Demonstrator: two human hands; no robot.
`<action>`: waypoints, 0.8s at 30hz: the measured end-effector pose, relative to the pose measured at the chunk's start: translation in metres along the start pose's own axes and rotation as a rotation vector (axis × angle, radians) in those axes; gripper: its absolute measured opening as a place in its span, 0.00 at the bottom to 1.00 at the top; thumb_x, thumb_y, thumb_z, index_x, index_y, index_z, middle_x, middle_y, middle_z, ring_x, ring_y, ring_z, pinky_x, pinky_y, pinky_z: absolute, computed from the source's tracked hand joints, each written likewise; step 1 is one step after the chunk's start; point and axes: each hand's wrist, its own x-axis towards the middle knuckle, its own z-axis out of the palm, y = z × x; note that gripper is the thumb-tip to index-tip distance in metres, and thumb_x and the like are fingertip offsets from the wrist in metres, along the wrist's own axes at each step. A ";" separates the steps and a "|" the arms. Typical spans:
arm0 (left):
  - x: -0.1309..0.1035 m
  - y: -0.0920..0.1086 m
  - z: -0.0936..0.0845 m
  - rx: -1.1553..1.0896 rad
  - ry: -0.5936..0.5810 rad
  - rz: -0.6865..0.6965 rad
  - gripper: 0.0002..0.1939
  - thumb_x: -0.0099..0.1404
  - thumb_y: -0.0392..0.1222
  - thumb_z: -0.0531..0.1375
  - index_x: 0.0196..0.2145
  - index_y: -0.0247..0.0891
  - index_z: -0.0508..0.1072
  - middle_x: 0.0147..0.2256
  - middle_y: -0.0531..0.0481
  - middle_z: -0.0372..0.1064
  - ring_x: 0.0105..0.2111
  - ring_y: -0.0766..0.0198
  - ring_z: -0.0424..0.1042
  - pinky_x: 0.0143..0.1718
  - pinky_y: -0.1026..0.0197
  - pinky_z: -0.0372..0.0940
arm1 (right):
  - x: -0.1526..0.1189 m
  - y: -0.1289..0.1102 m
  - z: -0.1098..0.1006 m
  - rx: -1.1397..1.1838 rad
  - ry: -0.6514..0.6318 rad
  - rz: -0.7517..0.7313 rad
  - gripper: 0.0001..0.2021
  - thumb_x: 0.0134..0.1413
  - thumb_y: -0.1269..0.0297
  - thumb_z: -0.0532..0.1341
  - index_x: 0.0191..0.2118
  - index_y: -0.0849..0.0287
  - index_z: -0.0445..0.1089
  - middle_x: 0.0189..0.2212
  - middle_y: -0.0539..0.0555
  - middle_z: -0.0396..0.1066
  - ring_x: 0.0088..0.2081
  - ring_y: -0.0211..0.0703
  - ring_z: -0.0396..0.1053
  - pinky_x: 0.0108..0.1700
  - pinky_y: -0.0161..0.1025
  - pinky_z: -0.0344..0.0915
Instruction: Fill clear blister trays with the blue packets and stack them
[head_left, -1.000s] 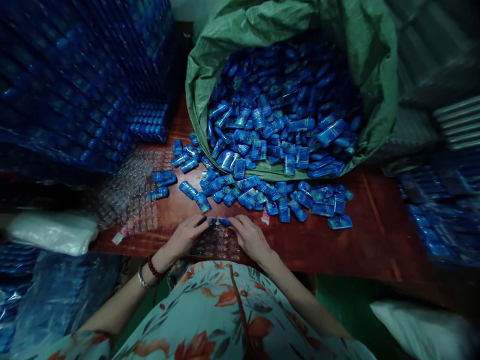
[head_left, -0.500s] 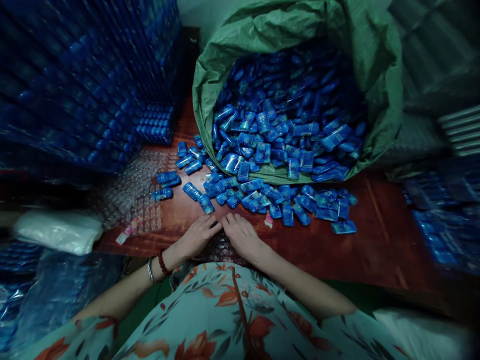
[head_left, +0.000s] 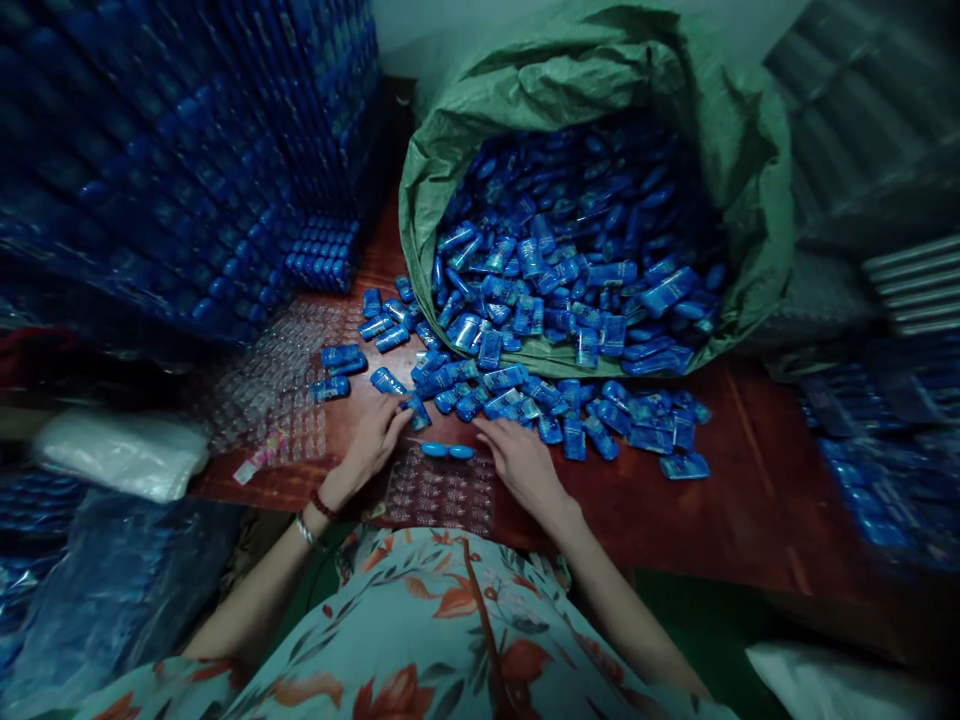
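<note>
A clear plastic blister tray (head_left: 441, 500) lies at the table's front edge, close to my body. Two small blue packs (head_left: 448, 451) stand on edge, side by side, in its far row. To the left of the tray, my left hand (head_left: 373, 437) reaches with fingers and thumb apart to a loose blue pack (head_left: 417, 411), its fingertips at that pack's near side. On the other side, my right hand (head_left: 519, 458) is open, its fingers stretched toward the near edge of the heap of blue packs (head_left: 501, 402). Both palms face down, so their undersides are hidden.
A green sack (head_left: 442, 160) full of blue packs lies open behind the heap. Stacked filled trays (head_left: 322, 250) rise at the left, with clear trays (head_left: 289, 370) before them. A white plastic bundle (head_left: 124, 455) lies left, more blue packs (head_left: 862, 460) right.
My hands have moved apart from the middle, left hand leftward and right hand rightward, each a little farther forward. The tray and the two packs standing in it have come into view between them.
</note>
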 end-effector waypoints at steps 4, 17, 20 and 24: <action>0.029 -0.009 0.003 0.252 -0.122 -0.020 0.24 0.63 0.49 0.58 0.52 0.32 0.63 0.48 0.36 0.62 0.45 0.50 0.66 0.45 0.48 0.64 | 0.030 0.009 0.002 -0.171 0.006 -0.106 0.24 0.57 0.81 0.49 0.56 0.57 0.62 0.52 0.58 0.65 0.48 0.48 0.62 0.45 0.44 0.60; 0.010 -0.023 -0.006 0.248 -0.290 0.171 0.26 0.64 0.45 0.58 0.56 0.35 0.57 0.49 0.39 0.61 0.46 0.52 0.65 0.45 0.50 0.65 | 0.010 0.037 0.016 0.263 0.339 -0.112 0.12 0.61 0.69 0.53 0.50 0.58 0.63 0.44 0.57 0.70 0.43 0.44 0.69 0.43 0.39 0.66; 0.003 -0.034 -0.006 0.219 -0.283 0.198 0.24 0.64 0.45 0.58 0.56 0.37 0.59 0.53 0.39 0.58 0.49 0.52 0.63 0.49 0.48 0.63 | -0.031 0.032 0.027 0.640 0.498 0.121 0.11 0.60 0.64 0.56 0.48 0.56 0.63 0.38 0.53 0.72 0.34 0.40 0.71 0.35 0.36 0.69; 0.006 -0.040 -0.008 0.227 -0.315 0.198 0.17 0.64 0.44 0.58 0.48 0.34 0.65 0.50 0.38 0.59 0.49 0.50 0.62 0.48 0.46 0.63 | -0.059 0.012 0.046 0.824 0.416 0.132 0.09 0.58 0.64 0.58 0.45 0.55 0.64 0.36 0.52 0.72 0.33 0.40 0.72 0.35 0.37 0.71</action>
